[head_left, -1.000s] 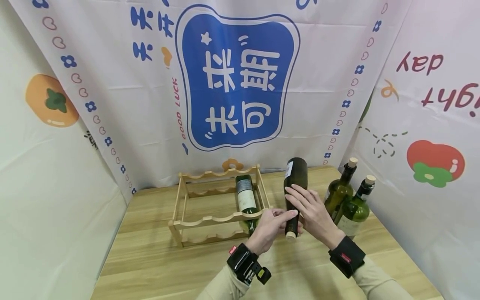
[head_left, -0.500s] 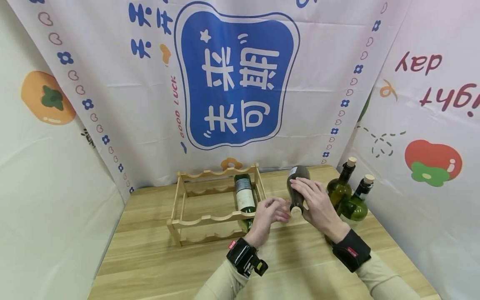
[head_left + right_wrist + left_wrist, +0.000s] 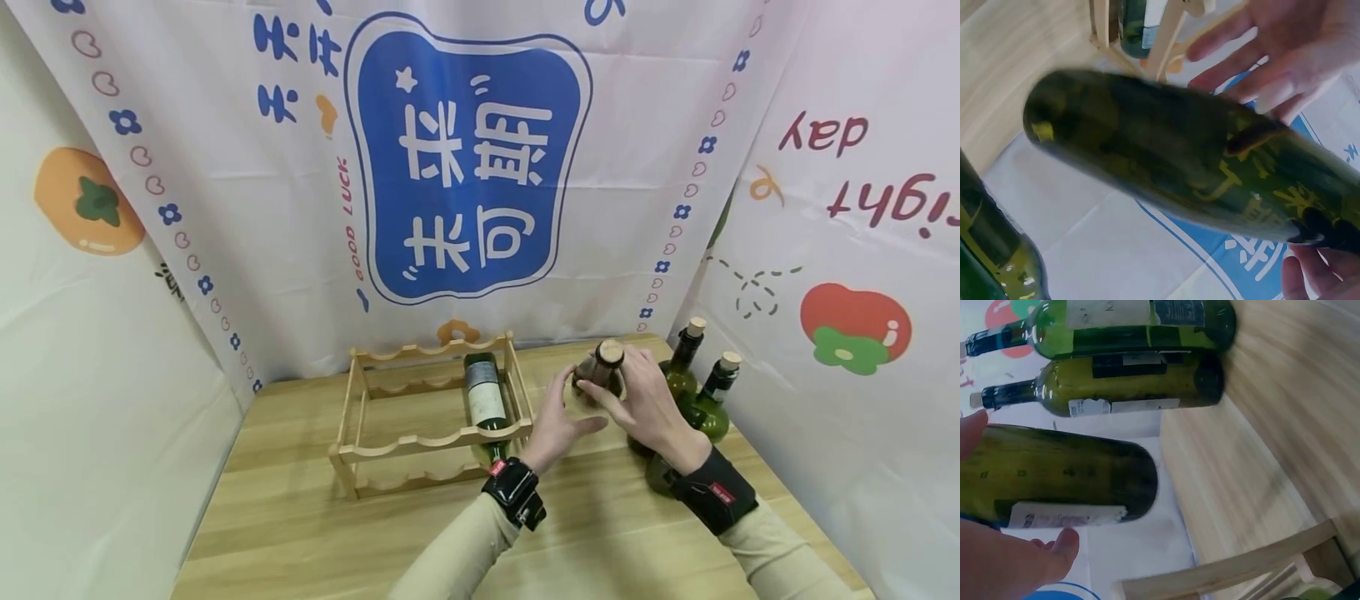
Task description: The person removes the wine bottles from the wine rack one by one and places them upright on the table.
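A dark wine bottle is held upright by my right hand, whose fingers and thumb grip it about the neck below the cork. On the bottle's left side, my left hand has its thumb and fingers spread apart. In the left wrist view the bottle's dark body and pale label lie beside the left-hand fingers. The right wrist view shows the bottle's rounded base and the loosely extended left hand; only some right-hand fingers show below the bottle.
A wooden wine rack stands left of the hands, with one labelled green bottle lying in it at the right end. Two corked bottles stand at the right, one olive and one green. Printed cloth hangs behind the wooden table.
The bottle has swung from neck-down to upright, its cork now on top. My left hand has let go of the neck and opened beside it; the right hand has kept hold.
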The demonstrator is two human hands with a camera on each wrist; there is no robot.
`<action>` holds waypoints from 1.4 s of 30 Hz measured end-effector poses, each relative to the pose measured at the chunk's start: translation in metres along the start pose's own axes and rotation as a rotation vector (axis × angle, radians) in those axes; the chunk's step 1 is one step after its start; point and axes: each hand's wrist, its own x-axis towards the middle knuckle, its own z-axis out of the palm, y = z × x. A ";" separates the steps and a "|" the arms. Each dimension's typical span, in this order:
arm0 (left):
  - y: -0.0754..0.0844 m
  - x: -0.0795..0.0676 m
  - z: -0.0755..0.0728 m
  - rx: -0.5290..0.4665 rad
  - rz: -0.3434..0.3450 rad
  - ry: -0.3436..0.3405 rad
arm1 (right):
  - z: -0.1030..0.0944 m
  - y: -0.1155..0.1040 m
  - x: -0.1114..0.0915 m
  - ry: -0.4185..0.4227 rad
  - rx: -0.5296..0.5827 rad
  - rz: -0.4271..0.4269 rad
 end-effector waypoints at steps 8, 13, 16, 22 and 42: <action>0.003 0.003 0.010 -0.008 0.067 -0.032 | -0.009 0.000 0.007 -0.012 0.031 0.174; 0.003 0.002 0.013 0.020 0.066 -0.043 | -0.011 0.008 0.006 -0.017 0.076 0.269; 0.002 0.003 0.016 0.032 0.057 -0.043 | -0.012 0.014 0.004 -0.024 0.094 0.335; -0.001 0.007 0.024 0.062 0.011 -0.048 | -0.012 0.024 -0.002 -0.064 0.115 0.463; -0.022 0.034 0.053 0.110 -0.013 -0.066 | -0.008 0.049 -0.020 -0.184 0.134 0.602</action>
